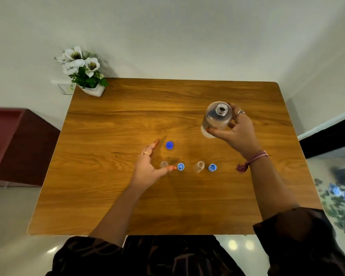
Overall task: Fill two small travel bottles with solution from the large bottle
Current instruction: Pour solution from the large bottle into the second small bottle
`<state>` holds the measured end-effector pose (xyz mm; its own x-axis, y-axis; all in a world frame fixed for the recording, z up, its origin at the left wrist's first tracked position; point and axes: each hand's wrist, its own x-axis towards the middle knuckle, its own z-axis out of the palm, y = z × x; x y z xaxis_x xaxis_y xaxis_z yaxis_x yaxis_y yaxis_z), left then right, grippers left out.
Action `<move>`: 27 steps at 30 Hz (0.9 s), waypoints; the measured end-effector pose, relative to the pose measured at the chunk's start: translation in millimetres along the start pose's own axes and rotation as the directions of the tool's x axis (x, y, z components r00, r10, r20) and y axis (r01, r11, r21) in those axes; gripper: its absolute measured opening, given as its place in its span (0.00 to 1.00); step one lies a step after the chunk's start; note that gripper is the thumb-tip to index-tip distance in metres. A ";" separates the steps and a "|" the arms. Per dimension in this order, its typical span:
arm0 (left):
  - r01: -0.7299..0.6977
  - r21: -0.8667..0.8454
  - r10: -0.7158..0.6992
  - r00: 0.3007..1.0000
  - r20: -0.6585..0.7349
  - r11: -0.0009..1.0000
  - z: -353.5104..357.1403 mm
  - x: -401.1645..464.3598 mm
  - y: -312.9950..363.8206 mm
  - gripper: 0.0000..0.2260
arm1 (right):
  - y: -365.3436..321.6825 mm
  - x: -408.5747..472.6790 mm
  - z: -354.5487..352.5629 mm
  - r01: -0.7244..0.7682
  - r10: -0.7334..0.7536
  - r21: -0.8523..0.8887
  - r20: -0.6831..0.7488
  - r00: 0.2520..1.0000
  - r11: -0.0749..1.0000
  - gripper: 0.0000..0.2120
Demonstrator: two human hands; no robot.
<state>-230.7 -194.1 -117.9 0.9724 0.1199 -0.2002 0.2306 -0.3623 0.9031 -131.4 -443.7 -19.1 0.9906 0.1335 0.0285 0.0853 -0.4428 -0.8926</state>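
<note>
We see the right hand (234, 130) gripping the large clear uncapped plastic bottle (215, 119) toward the wooden tabletop's (112, 196) far right corner. Left hand (148, 166) is released, fingers straight, beside a small clear travel bottle (164, 163); the second (198, 166) stands mid-tabletop. Fill levels are hard to make out.

My wooden table (127, 120) had a white flower pot (93, 90) at 11 o'clock; a dark red cabinet (18, 144) stood off the edge at 9.

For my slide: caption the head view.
Right hand grips uncapped large bottle; left hand reaches toward a small travel bottle.
</note>
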 end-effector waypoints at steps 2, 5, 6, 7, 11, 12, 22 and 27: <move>-0.085 0.102 0.086 0.996 0.001 0.991 5.0 -1.8 19.1 0.42 | -0.3 -0.6 -3.6 0.003 -0.003 0.005 -0.006 1.000 1.000 0.35; -0.162 0.168 0.152 0.986 0.071 0.972 25.1 -8.8 47.1 0.39 | -0.7 -0.7 -9.1 0.001 -0.001 0.009 -0.023 1.000 1.000 0.36; -0.181 0.181 0.164 0.980 0.110 0.967 33.9 -10.9 52.6 0.39 | -0.9 -0.4 -10.6 -0.001 0.001 0.009 -0.024 1.000 1.000 0.37; -0.182 0.203 0.154 0.977 0.145 0.962 43.9 -12.6 56.8 0.38 | -0.9 -0.2 -12.6 0.001 -0.001 0.007 -0.022 1.000 1.000 0.37; -0.084 0.335 0.021 0.982 0.189 0.939 79.5 -11.4 58.4 0.39 | 1.9 -0.1 -19.6 0.005 -0.005 0.001 0.003 1.000 1.000 0.38; -0.052 0.361 -0.018 0.982 0.187 0.931 86.6 -9.7 57.3 0.39 | 3.4 -0.3 -21.1 0.004 -0.004 -0.004 0.008 1.000 1.000 0.38; 0.088 0.463 -0.152 0.983 0.101 0.882 115.5 6.1 40.7 0.26 | 15.0 -2.5 -36.0 0.026 -0.025 -0.038 0.030 0.999 0.999 0.35; 0.101 0.449 -0.170 0.979 0.115 0.888 118.3 11.5 40.8 0.20 | 14.9 3.0 -42.3 0.027 -0.026 -0.041 0.028 0.999 0.999 0.37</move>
<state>-205.9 -316.9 -128.3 0.9167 0.0727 -0.3928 0.3192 -0.7246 0.6108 -122.7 -487.4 -13.3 0.9847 0.1695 0.0392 0.1165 -0.4747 -0.8724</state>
